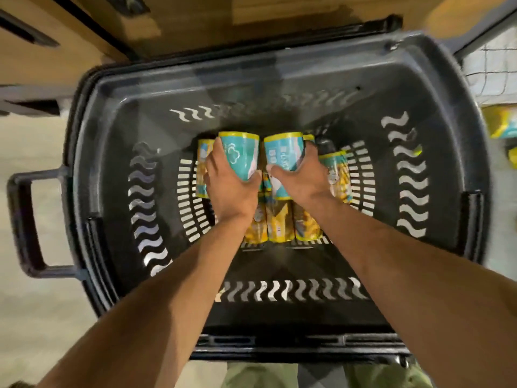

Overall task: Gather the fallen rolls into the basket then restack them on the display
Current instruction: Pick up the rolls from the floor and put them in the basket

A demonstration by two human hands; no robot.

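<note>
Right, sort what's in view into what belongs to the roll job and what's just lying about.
Job: basket; left hand gripping a roll; right hand gripping another roll; loose rolls on the basket floor; blurred yellow packs on the ground, likely rolls.
Just there: wooden panels; wire mesh.

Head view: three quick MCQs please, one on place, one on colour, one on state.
1. Where are the left hand and right hand? A) inside the basket B) on the floor C) on a shelf
2. Basket colour? A) red B) black C) white
3. The left hand is: A) open, idle B) gripping a roll C) on the basket handle
Key: 1 A, both reach down between its walls; 2 B, walls and rim are black; 3 B, fingers curl round a teal-and-yellow roll.
</note>
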